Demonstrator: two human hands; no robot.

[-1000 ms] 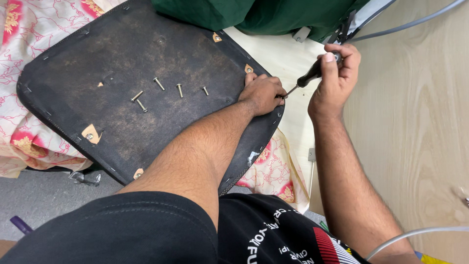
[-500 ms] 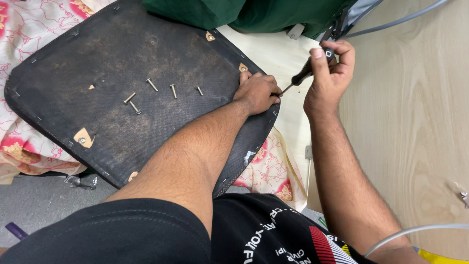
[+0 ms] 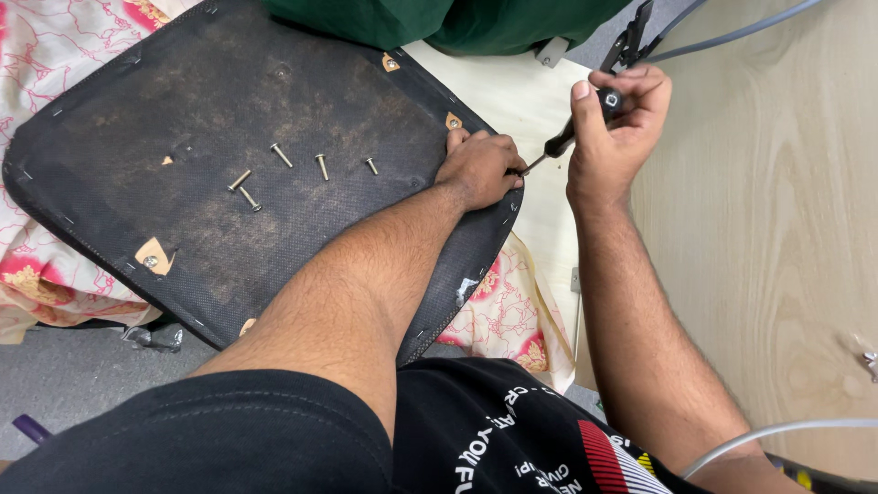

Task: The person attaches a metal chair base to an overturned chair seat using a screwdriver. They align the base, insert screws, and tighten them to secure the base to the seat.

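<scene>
The seat panel [image 3: 229,165] is matt, rough black fabric, worn dusty. On it lie shiny metal screws [image 3: 322,166]. Beside it, the board [image 3: 759,229] is smooth pale wood.

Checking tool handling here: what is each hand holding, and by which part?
The right hand holds a screwdriver by its black handle. The left hand holds nothing; it presses on the black panel.

The seat panel [image 3: 183,137] lies on a cloth [image 3: 37,55] at the left. Five screws [image 3: 322,166] lie on the middle of the panel, near each other. The left hand [image 3: 477,167] rests on the right edge of the panel. Just right of it, the right hand [image 3: 615,128] is around a screwdriver [image 3: 574,131], and the tip touches the left hand's fingers. A board [image 3: 777,238] lies at the right. A cable [image 3: 732,37] runs behind the right hand.
</scene>
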